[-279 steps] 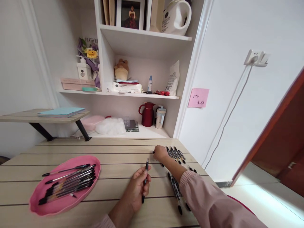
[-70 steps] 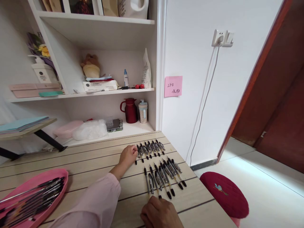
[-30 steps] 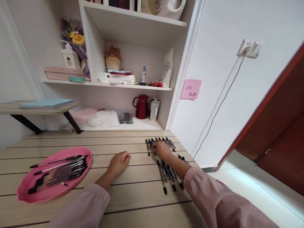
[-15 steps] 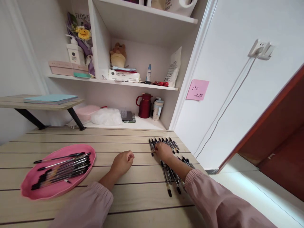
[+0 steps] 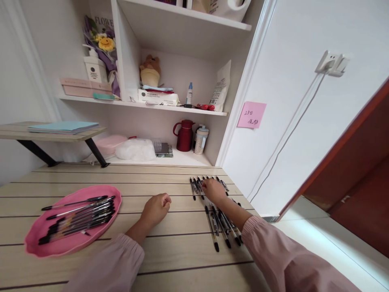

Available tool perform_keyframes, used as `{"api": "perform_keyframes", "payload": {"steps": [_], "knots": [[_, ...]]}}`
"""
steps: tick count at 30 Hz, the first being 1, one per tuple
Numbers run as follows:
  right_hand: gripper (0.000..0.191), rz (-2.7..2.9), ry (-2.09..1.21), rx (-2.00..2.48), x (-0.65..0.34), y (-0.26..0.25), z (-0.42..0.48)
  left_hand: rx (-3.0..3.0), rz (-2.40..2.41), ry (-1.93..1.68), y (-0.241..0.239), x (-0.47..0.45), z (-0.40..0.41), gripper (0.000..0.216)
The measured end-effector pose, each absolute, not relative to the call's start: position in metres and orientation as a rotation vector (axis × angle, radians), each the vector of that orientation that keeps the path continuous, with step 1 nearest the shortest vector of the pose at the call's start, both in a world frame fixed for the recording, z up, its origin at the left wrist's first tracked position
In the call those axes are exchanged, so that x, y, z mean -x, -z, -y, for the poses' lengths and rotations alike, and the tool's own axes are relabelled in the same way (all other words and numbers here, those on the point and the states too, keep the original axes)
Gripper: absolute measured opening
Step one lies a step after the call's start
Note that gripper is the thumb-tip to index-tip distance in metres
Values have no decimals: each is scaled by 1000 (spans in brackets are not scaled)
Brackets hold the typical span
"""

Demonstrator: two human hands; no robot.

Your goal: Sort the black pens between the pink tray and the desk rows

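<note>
My right hand [image 5: 213, 191] is over a row of black-capped clear pens [image 5: 193, 189] near the back right of the table. Its fingers are pinched together at one of these pens, and the palm hides part of the row. Below my right wrist, a second group of similar pens [image 5: 214, 228] lies side by side, partly covered by the forearm. My left hand [image 5: 156, 210] rests on the table in a loose fist, with nothing seen in it. To its left, a pink scalloped tray [image 5: 35, 246] holds a pile of black-capped pens [image 5: 80, 217].
Behind the slatted wooden table [image 5: 170, 251] is a white shelf unit with a red jug [image 5: 184, 137] and a pale bottle [image 5: 201, 140]. A small raised stand [image 5: 12, 130] with blue paper [image 5: 65, 127] is at back left. A pink note [image 5: 251, 114] is on the wall.
My right hand has shifted slightly right along the upper row, uncovering more pens at its left end. My left hand stays in place.
</note>
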State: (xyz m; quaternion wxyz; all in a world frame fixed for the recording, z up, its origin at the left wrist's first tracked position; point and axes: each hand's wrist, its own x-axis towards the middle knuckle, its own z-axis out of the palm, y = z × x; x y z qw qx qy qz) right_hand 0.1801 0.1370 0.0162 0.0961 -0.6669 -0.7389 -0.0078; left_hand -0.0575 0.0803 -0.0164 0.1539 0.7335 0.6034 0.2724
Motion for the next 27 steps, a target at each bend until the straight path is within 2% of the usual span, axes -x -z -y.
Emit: {"api": "perform_keyframes", "payload": {"steps": [27], "knots": [[16,2228,26,2056,-184,-11,-144,-2080,-1723,-752,15,57,-80,15]]}}
